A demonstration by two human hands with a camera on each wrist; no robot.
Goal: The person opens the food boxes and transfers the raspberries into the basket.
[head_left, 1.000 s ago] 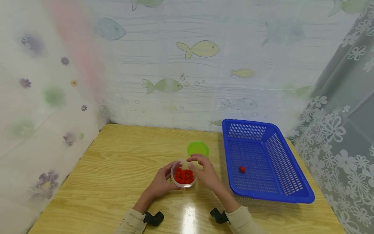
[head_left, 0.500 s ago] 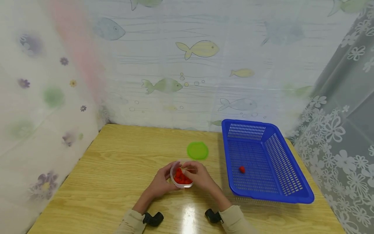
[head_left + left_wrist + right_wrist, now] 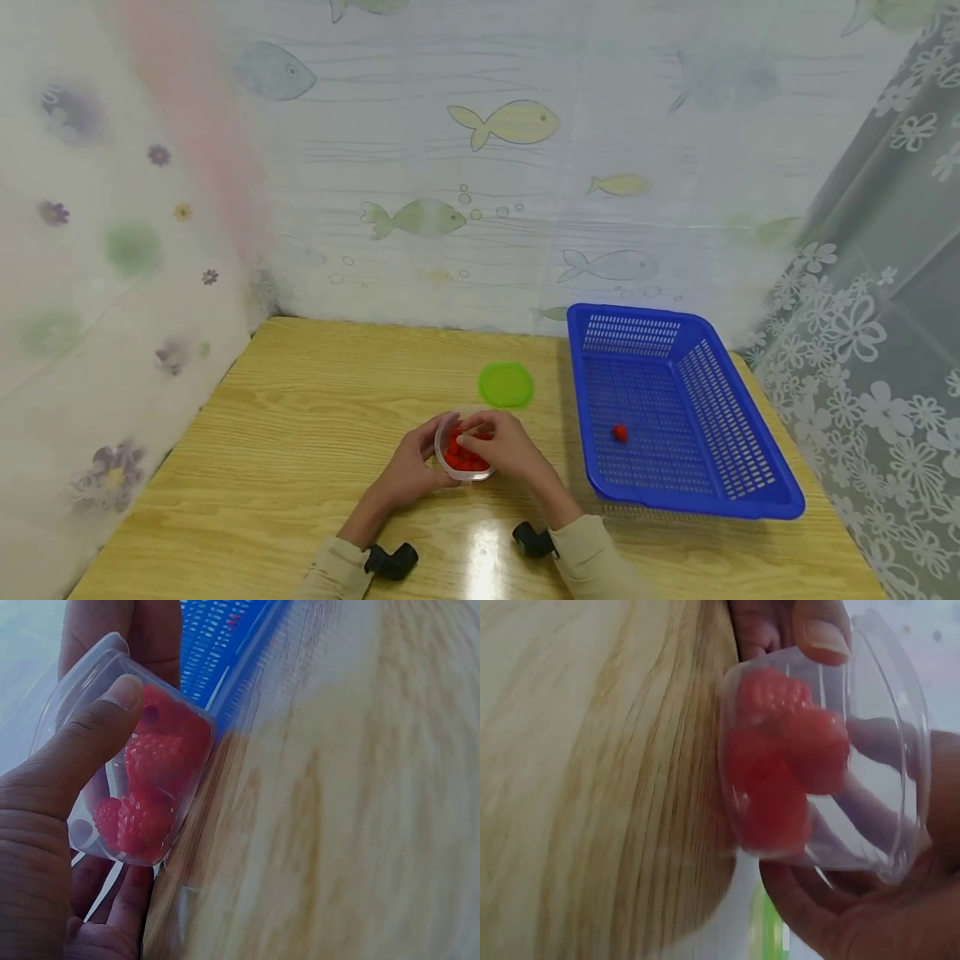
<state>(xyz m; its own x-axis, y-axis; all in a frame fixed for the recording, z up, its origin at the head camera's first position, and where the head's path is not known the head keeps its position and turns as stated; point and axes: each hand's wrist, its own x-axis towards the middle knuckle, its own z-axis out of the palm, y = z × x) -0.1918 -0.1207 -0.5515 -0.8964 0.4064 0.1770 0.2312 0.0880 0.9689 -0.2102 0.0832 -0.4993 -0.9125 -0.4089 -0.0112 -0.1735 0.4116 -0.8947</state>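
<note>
My left hand (image 3: 408, 475) grips a small clear plastic container (image 3: 442, 454) from its left side, tilted over the wooden table. Its thumb (image 3: 124, 691) presses the clear wall in the left wrist view. Red raspberries (image 3: 157, 757) lie in the bottom part of the container. My right hand (image 3: 510, 450) reaches over the right side of the rim, with thumb and forefinger bent down inside the opening, close to the raspberries (image 3: 780, 757). I cannot tell whether the right fingertips pinch a berry.
A flat green lid (image 3: 506, 385) lies on the table behind the container. To the right stands a blue perforated basket (image 3: 697, 503), with a single raspberry (image 3: 620, 432) on its floor. Printed curtains (image 3: 405, 275) enclose the table at the back and sides.
My right hand has moved left and down from above the rim into the container's opening, its fingers drawing closer together. The left hand keeps its hold, and the lid and basket stay put.
</note>
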